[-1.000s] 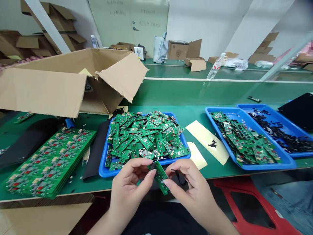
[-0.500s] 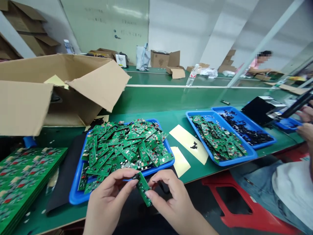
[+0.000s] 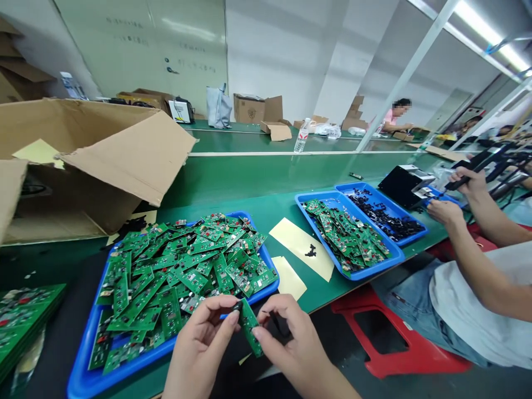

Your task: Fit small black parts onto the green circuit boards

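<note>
In the head view, two hands hold one board between them. The left hand [image 3: 206, 339] has thumb and forefinger pinched together at the upper end, on one small black part [image 3: 238, 306] there; the right hand [image 3: 296, 332] is part closed, its thumb and fingers gripping the long side. The single board [image 3: 250, 327] tilts in the air, just beyond the front edge of the tabletop [image 3: 322, 296].

Three blue trays stand in view at near and middle range. The first tray [image 3: 84, 353], left of the hands, is heaped with loose boards [image 3: 195, 260], too many and too overlapped to count. The second tray [image 3: 376, 268], to the right, holds a smaller heap. The third tray [image 3: 411, 238], just beside the second, holds black bits, also past counting.

Two yellow sheets [image 3: 291, 238] lie between the first and second trays, and one cluster of black pieces [image 3: 311, 251] rests on the longer sheet. At the far left are one stack of panels [image 3: 29, 313], cut off by the frame, and one large open carton [image 3: 133, 149].

At the right, one co-worker's two hands [image 3: 474, 182] are at work, one gripping a black handle. One red stool [image 3: 366, 338] stands below the tabletop.
</note>
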Available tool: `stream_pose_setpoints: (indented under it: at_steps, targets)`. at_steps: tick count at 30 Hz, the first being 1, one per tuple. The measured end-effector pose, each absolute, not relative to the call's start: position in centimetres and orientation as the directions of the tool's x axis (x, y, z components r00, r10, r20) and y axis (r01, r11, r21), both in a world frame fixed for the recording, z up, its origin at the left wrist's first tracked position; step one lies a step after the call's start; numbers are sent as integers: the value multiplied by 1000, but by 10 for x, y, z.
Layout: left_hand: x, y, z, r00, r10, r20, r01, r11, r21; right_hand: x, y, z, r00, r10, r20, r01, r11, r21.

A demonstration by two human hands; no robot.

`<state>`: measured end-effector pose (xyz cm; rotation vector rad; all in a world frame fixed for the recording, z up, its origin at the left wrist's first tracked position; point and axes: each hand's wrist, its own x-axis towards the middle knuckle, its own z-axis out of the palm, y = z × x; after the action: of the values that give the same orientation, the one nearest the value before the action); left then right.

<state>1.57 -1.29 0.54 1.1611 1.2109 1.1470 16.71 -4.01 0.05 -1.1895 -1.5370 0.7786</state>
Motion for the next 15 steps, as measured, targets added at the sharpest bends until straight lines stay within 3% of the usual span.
stream_pose_setpoints:
  at_steps: [6,11,15]
  targets:
    - [12,-24,8,-45,996,-77,-135,71,988,236,-16,-1,235,910,342,628,127,-768]
    - [-16,-33,10,-132,990,46,88,-35,996,328,21,5,415,850,325,719,-87,-690]
    - [-43,-35,9,-154,973,171,365,-105,925,365,48,4,487,817,309,766,-230,-601]
